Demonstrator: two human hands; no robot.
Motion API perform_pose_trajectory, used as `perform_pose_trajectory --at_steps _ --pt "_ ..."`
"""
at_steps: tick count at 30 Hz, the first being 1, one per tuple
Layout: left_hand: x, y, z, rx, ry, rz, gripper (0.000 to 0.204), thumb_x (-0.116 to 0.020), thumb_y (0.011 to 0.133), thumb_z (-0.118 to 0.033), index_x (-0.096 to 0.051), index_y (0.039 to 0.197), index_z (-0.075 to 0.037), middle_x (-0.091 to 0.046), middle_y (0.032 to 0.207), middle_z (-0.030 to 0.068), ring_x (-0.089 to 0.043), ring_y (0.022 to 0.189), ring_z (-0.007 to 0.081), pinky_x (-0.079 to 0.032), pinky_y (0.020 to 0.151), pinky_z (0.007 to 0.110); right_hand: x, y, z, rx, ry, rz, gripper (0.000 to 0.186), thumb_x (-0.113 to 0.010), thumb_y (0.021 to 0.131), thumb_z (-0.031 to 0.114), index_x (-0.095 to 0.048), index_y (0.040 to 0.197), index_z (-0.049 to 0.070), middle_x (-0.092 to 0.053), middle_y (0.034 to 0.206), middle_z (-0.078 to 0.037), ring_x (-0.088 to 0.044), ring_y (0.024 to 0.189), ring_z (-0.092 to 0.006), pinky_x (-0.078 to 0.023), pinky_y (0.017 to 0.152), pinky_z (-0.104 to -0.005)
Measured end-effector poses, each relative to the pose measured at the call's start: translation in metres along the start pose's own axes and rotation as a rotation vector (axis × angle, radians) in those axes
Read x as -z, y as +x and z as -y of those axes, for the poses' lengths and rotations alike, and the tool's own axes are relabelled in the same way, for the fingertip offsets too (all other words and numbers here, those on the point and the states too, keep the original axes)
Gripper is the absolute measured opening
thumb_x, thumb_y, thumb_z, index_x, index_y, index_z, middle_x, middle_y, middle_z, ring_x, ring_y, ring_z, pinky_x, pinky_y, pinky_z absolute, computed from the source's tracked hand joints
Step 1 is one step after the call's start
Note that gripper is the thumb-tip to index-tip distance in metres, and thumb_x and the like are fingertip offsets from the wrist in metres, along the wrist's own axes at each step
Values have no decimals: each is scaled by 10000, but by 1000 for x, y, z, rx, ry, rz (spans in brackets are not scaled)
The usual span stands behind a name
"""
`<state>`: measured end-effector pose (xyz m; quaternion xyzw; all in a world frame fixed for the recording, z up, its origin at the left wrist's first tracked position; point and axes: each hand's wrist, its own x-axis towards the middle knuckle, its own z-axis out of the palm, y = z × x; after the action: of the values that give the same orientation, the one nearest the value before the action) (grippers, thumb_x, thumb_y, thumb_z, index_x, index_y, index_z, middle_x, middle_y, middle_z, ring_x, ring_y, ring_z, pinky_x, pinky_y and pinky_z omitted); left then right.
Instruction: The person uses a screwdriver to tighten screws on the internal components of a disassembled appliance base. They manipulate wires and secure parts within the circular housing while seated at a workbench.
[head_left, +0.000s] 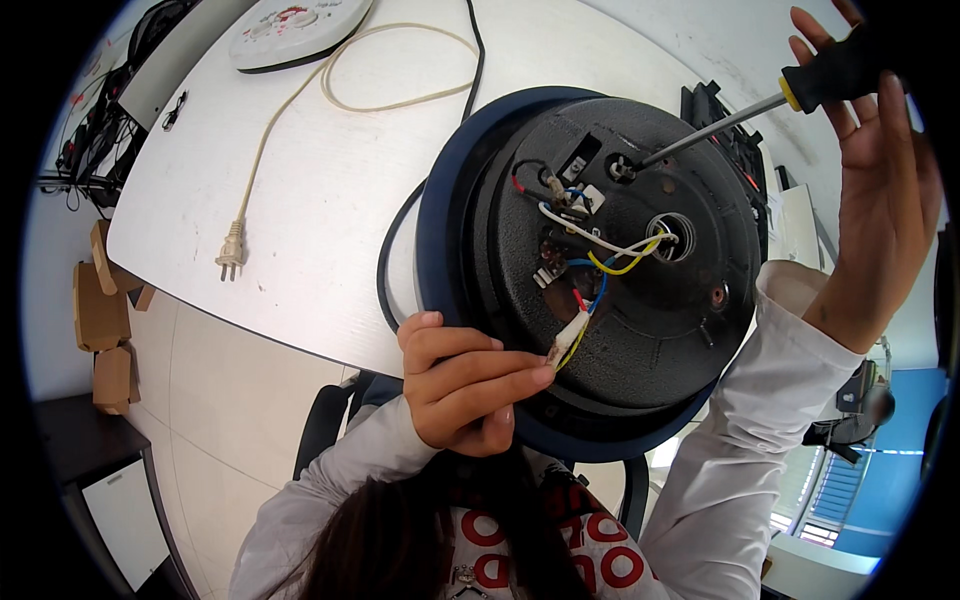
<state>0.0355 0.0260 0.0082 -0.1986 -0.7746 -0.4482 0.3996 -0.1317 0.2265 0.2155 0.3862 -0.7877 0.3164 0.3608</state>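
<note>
A round black appliance base (625, 360) with a navy rim lies upturned on the white table, with coloured wires (620, 270), small terminals and a central threaded hole (668, 236). My right hand (875, 170) holds the black-and-yellow handle of a screwdriver (740, 117) at the upper right; its shaft reaches down-left into a small opening in the base. My left hand (470, 385) is at the lower-left edge of the base, fingertips on a white sleeved wire end (570, 333) beside yellow-green and blue wires.
A white device (290, 35) and a cream cord with plug (232, 245) lie on the table (180, 220). Cardboard boxes (100, 310) and a dark cabinet (95, 445) stand left. A black case (715, 105) is behind the base; another person (855, 420) is at right.
</note>
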Motion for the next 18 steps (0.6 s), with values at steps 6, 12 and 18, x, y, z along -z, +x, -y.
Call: perform_pose_trajectory --at_steps 6,12,18 --pt "-2 0 1 -14 -5 -17 320 -524 752 -149 -712 1011 -163 -709 948 -41 -541 852 142 -270 1004 369 -7 -1 6 -18 -23 -22 411 -491 968 228 -441 1361 119 -551 1242 -245 -607 1039 -412 -523 869 -505" --pt "-2 0 0 -11 -5 -16 319 -522 751 -146 -711 1007 -160 -709 944 -41 -538 847 138 -265 1019 362 6 10 4 -24 -14 -55 430 -508 957 235 -436 1365 123 -558 1228 -241 -615 1020 -401 -531 850 -493" --pt "-2 1 0 -9 -2 -21 318 -519 757 -148 -711 1009 -159 -709 939 -41 -538 851 137 -260 1028 362 -2 13 7 -27 -33 -62 449 -526 945 243 -430 1369 128 -564 1213 -236 -622 1001 -391 -538 831 -481"
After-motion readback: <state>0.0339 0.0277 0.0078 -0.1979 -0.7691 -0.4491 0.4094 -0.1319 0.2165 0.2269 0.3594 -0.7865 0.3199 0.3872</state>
